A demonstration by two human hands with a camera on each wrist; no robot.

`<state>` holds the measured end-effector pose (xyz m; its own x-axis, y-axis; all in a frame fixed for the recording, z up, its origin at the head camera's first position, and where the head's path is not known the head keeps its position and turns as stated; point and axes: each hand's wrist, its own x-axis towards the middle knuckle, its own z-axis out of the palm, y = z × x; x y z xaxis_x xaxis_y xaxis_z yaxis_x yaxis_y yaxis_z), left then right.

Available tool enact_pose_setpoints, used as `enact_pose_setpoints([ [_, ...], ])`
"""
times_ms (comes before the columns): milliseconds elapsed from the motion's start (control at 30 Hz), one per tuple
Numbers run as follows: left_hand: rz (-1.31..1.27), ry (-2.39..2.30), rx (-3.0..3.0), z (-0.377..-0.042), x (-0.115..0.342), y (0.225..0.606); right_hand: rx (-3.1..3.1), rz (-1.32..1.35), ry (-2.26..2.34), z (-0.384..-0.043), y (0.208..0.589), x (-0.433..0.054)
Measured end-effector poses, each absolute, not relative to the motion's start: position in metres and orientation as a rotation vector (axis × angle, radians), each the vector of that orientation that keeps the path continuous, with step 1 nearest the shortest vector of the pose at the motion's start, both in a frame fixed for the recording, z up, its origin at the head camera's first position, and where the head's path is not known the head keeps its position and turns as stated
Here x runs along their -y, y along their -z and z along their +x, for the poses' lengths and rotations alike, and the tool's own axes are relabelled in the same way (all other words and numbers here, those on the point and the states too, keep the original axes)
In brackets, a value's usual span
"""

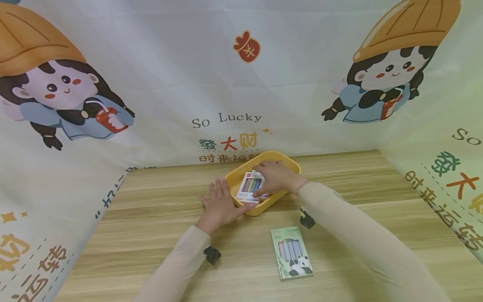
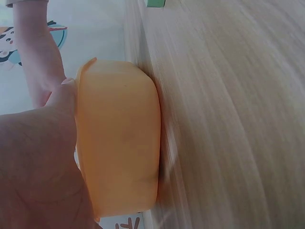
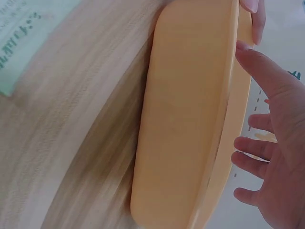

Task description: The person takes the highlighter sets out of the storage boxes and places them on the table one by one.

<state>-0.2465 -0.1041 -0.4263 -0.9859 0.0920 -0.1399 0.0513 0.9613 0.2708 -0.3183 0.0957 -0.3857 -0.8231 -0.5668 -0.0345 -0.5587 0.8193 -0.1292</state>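
Note:
A yellow plastic basket (image 1: 290,161) stands on the table near the back wall. Inside it lies a white box of colored sticks (image 1: 249,184), part of it covered by my right hand. That hand (image 1: 277,176) reaches over the basket with spread fingers, its thumb over the box; the right wrist view shows nothing gripped between the fingers. At the basket's left end, my left hand (image 1: 222,205) lies with straight fingers along the outside and its thumb at the near rim. Closer to me, a green box with a panda picture (image 1: 292,253) lies flat.
The wood-grain table (image 1: 158,235) is bounded by a printed cloth (image 1: 170,84) at the back and on both sides. A small black device (image 1: 212,254) sits under the left wrist, another black device (image 1: 307,219) under the right.

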Motion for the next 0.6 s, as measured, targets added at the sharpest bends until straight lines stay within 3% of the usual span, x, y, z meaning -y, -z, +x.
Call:
enact_pose_setpoints([
  [600,0.111,-0.400,-2.953,-0.248,0.104,0.430,-2.862,-0.915,0.069,-0.326,0.379,-0.076],
])
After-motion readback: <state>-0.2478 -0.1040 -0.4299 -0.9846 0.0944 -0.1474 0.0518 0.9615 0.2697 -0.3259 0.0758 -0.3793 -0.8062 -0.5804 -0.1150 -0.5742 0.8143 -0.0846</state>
